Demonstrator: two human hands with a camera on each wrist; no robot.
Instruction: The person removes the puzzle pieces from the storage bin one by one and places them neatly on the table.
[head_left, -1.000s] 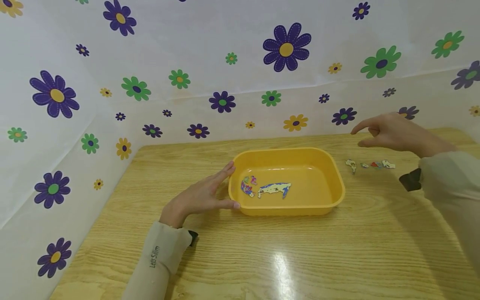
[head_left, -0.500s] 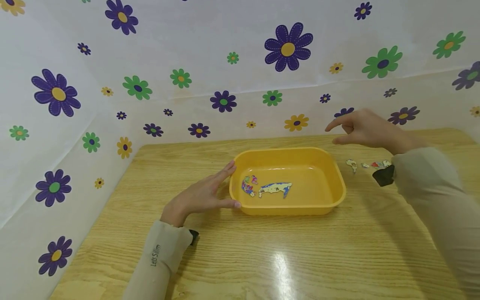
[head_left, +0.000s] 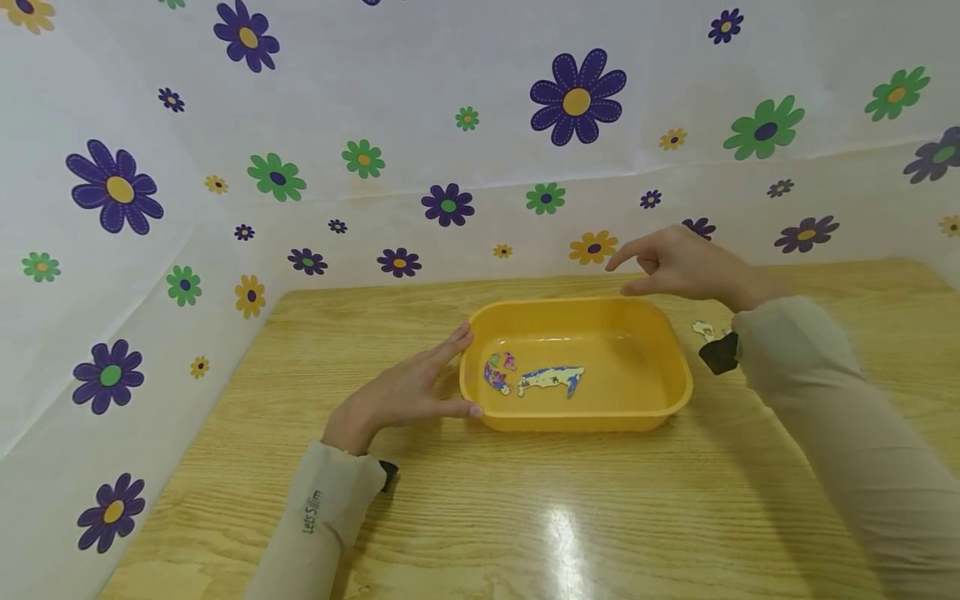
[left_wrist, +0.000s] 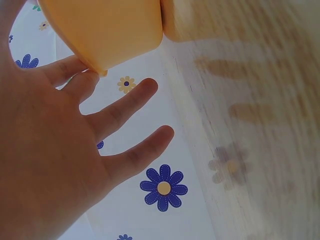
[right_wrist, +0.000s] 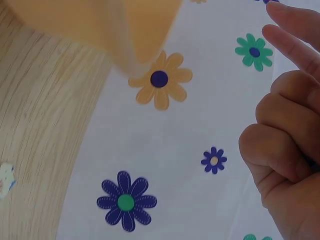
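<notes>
A yellow plastic tub (head_left: 577, 421) sits on the wooden table. My left hand (head_left: 401, 387) holds its left end, fingertips at the far corner and thumb at the near one. In the left wrist view, two fingers meet the tub's rim while the other two stretch out straight. Inside the tub lie a long cream-and-blue flat piece (head_left: 551, 377) and smaller pink, blue and green pieces (head_left: 497, 375). My right hand (head_left: 682, 265) hovers over the tub's far right corner. Its index finger and thumb reach out apart with nothing between them; the other fingers are curled.
To the tub's right, a pale flat piece (head_left: 702, 330) lies on the table, with others partly hidden by the right wrist's black strap (head_left: 718, 353). A white flower-printed sheet (head_left: 375, 100) hangs behind the table (head_left: 465, 517) and along its left side.
My right hand has moved left from above the loose pieces to the tub's far right corner, fingers keeping the same pose. The left hand and the tub stay in place.
</notes>
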